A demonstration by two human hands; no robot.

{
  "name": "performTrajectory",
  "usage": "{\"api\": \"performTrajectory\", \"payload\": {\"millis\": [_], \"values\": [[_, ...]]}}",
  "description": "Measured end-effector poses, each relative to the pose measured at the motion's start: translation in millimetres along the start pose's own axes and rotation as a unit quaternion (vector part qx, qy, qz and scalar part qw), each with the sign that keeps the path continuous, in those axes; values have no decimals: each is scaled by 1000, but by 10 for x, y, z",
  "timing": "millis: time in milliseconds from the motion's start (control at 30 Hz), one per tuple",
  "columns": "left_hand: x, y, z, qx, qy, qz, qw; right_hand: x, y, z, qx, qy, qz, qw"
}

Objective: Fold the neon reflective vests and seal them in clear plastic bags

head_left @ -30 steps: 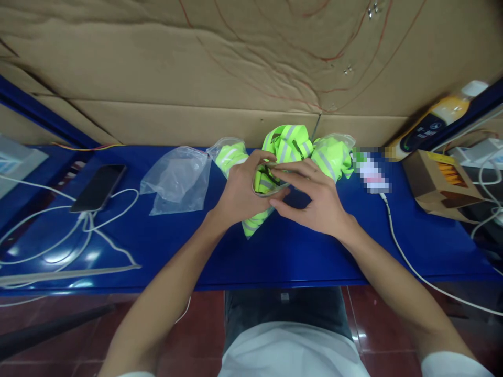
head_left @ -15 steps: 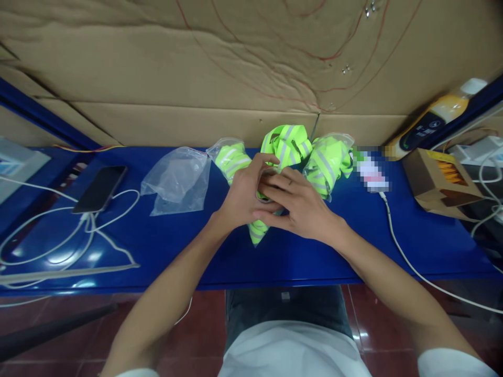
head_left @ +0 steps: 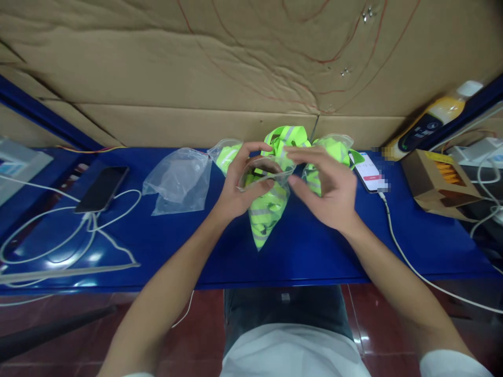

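Observation:
My left hand curls round the open mouth of a clear plastic bag, its thumb over the near rim. Inside the bag is a bundle of neon yellow-green reflective strap with silver stripes; the bag's corner points down toward me. Just right of the mouth, my right hand has its thumb and fingers apart and holds nothing that I can see. Behind the hands lie a loose bundle of reflective strap and two more filled bags, one left and one right, both partly hidden.
A flat clear bag lies on the blue table to the left. Farther left is a dark phone with white cables. On the right are a lit phone, a cardboard box and a juice bottle leaning against the cardboard wall.
My right hand has come out of the bag's mouth and moved right, its fingers spreading. The bag's mouth and filled body now show, with my left hand still on the rim.

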State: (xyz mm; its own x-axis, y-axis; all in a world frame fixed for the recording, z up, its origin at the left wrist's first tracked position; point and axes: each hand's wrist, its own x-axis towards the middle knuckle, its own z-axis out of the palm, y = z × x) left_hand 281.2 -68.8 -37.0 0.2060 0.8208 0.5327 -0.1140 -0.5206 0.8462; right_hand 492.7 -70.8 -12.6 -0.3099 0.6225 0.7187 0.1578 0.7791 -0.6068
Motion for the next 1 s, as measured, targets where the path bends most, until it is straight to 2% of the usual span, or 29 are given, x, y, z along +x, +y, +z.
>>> {"api": "performTrajectory", "payload": {"millis": [33,67,100,167,233,300,367,467,567,667,733,867,1000], "values": [[-3,22,8,-49,7,-17,999,1,28,-22,11,46,30,998],[-10,52,23,-93,15,-35,995,0,61,-30,33,66,65,995],[-19,86,43,-134,22,-53,989,-5,96,-22,69,56,102,991],[-43,152,92,-199,25,-89,976,-28,158,41,163,-18,171,972],[-63,188,136,-241,3,-121,963,-69,194,148,240,-82,210,944],[-69,174,163,-249,-19,-136,959,-116,206,251,274,-84,223,932],[-58,116,174,-222,-10,-133,966,-150,211,301,272,-50,226,934],[-32,-7,193,-155,39,-139,977,-160,233,257,210,37,199,956],[-33,-113,244,-82,22,-135,987,-152,284,172,119,119,161,972],[-68,-184,291,19,33,-114,993,-163,354,134,68,154,154,974],[-100,-216,296,69,65,-121,988,-174,399,123,63,155,155,974],[-147,-247,273,113,115,-134,978,-166,442,80,104,113,182,971],[-138,-226,263,107,99,-118,982,-137,421,60,140,66,186,970]]}}
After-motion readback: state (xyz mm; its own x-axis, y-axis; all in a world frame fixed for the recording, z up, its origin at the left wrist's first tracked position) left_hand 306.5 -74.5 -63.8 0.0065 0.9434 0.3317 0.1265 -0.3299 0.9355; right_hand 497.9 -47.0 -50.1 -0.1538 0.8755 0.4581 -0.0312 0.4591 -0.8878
